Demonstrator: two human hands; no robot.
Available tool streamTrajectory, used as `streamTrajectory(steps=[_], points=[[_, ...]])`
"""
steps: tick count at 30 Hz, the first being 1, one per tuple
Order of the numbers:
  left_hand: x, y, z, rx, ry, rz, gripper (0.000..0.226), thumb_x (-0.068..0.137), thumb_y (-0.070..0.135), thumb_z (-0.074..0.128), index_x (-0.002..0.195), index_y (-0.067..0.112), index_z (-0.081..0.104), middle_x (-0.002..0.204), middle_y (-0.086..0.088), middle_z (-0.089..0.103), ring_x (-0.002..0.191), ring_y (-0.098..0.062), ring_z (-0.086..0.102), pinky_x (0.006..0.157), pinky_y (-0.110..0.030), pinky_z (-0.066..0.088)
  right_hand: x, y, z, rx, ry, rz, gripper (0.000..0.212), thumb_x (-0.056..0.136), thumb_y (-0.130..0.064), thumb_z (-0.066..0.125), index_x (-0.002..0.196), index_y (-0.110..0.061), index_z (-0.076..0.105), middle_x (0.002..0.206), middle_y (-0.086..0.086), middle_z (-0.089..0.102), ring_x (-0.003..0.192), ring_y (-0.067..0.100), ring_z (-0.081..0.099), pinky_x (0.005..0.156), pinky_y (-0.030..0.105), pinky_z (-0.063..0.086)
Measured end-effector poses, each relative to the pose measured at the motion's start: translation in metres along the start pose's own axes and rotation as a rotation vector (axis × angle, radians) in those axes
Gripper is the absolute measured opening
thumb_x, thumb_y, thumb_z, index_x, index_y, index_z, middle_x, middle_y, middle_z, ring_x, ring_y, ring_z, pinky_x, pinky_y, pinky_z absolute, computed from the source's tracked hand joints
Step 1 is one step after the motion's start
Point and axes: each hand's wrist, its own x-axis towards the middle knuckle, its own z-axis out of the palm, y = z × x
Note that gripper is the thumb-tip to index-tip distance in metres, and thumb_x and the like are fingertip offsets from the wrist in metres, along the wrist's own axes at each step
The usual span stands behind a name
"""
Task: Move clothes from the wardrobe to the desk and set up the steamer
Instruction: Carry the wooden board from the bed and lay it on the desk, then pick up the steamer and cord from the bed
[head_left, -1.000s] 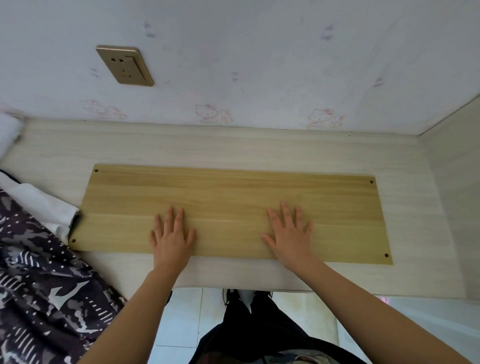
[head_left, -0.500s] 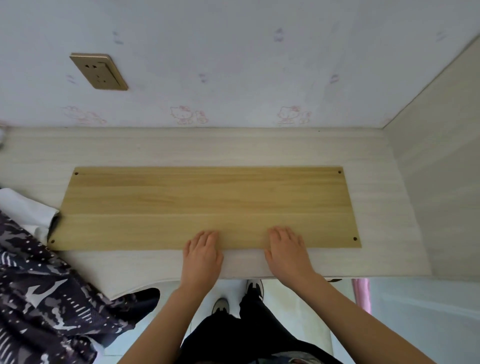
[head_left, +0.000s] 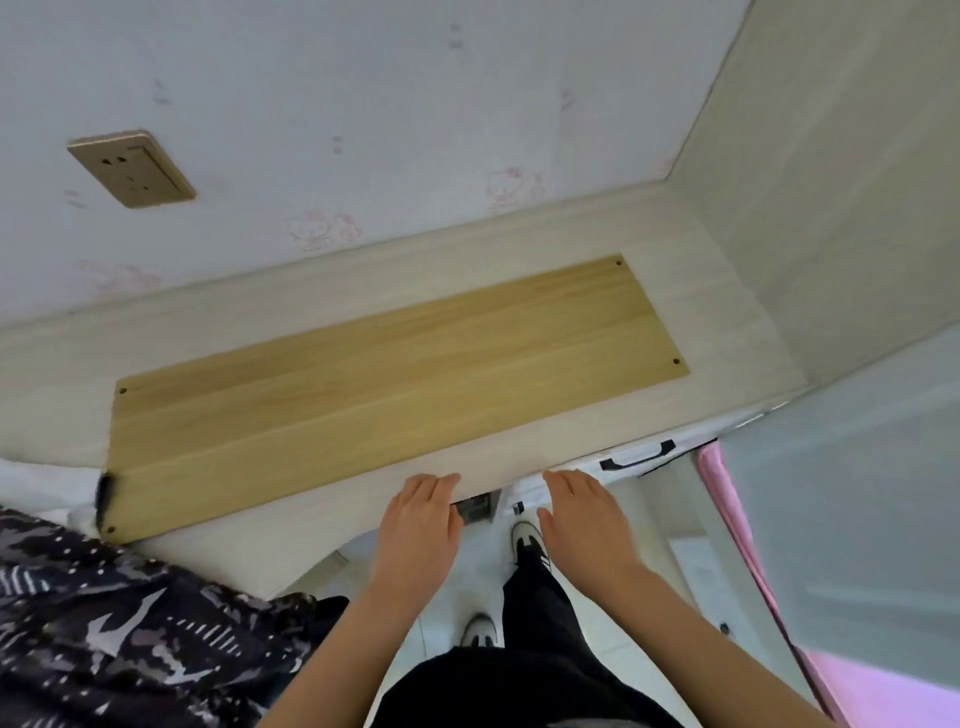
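Currently: your left hand, fingers straight, at the bench front edge; your right hand likewise flat, beside it; wooden board on bench; patterned garment left

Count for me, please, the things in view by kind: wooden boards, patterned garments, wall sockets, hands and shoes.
Wooden board: 1
Patterned garment: 1
Wall socket: 1
Hands: 2, the left hand and the right hand
Shoes: 2
Total: 7
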Motion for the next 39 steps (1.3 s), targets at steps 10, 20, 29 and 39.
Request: streamTrajectory(steps=[10,20,29,39], points=[[-0.057,0.014,-0.005,0.011,-0.101,0.256,0.036,0.089,0.012,0.057,0.126,0.008,0.059,0.114,-0.002,0.064,0.112,-0.021,0.056,0.094,-0.036,0.049,-0.115,-0.015,0.035,0.056,0.163,0.244,0.046,0.07,-0.024,0.08,0.109,-0.006,0.066,0.102,0.007,0.069,0.101,0.029,0.066,0.086,0.038,0.055],[-0.068,0.083,0.015,0.007,-0.138,0.525,0.034,0.089,0.01,0.057,0.122,0.008,0.061,0.112,-0.002,0.065,0.11,-0.02,0.057,0.094,-0.035,0.049,-0.204,0.014,0.048,0.109,0.233,0.457,0.048,0.09,-0.027,0.059,0.132,-0.005,0.051,0.13,0.01,0.058,0.129,0.03,0.048,0.107,0.037,0.038],[-0.136,0.17,0.064,0.048,-0.254,0.721,0.037,0.092,0.013,0.052,0.129,0.01,0.056,0.12,0.0,0.063,0.116,-0.018,0.053,0.098,-0.031,0.044,-0.325,0.055,0.079,0.225,0.292,0.644,0.05,0.098,-0.03,0.044,0.143,-0.01,0.035,0.144,0.007,0.044,0.141,0.026,0.028,0.116,0.033,0.02],[-0.271,0.299,0.147,0.016,-0.372,0.97,0.039,0.09,0.01,0.055,0.129,0.009,0.056,0.119,-0.001,0.062,0.116,-0.016,0.054,0.096,-0.034,0.048,-0.508,0.114,0.14,0.271,0.389,0.936,0.049,0.09,-0.024,0.058,0.133,-0.003,0.049,0.131,0.011,0.057,0.131,0.032,0.045,0.111,0.038,0.033]])
